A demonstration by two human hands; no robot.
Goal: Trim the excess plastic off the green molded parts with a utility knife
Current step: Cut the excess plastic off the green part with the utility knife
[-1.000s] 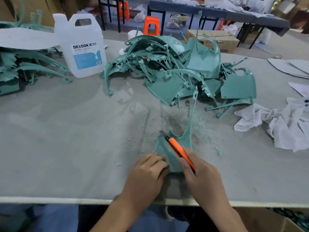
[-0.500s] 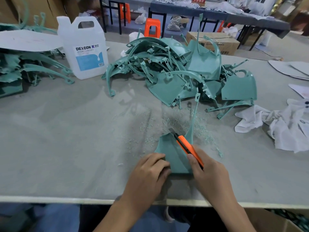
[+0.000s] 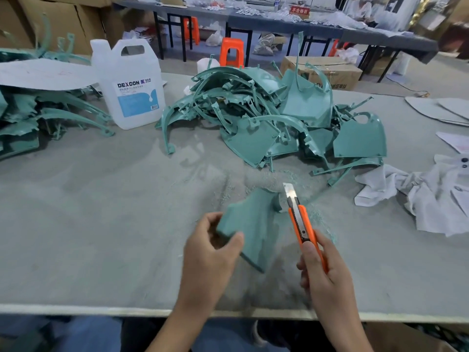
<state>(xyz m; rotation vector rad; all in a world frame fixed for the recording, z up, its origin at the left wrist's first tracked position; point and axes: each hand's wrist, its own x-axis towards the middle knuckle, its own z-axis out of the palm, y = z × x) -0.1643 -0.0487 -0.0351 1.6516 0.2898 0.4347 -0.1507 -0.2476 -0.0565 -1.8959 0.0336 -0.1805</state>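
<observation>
The person holds one green molded part [image 3: 253, 224] raised a little off the grey table [image 3: 101, 212], close to its front edge and well short of the big pile of green parts [image 3: 253, 118] further back. The left hand [image 3: 210, 252] grips the part's near-left edge, thumb laid over the face and fingers curled behind. The right hand [image 3: 324, 275] is wrapped round the orange utility knife [image 3: 302, 224], thumb up along the handle. The blade is out and points away from the person, just beside the part's far right corner; I cannot tell whether it touches. The part looks like a thin curved shell, so I would judge it light and fairly stiff, though likely to flex under blade pressure, and smooth enough to slip in a loose pinch. The sensible hold seems to be where the left hand already is: on the broad edge, opposite the side being cut and clear of the blade's path. Its long axis runs roughly from the person toward the pile, leaning slightly right, with the notched, ragged end pointing away. Green shavings [image 3: 317, 217] dust the table beneath the knife.
</observation>
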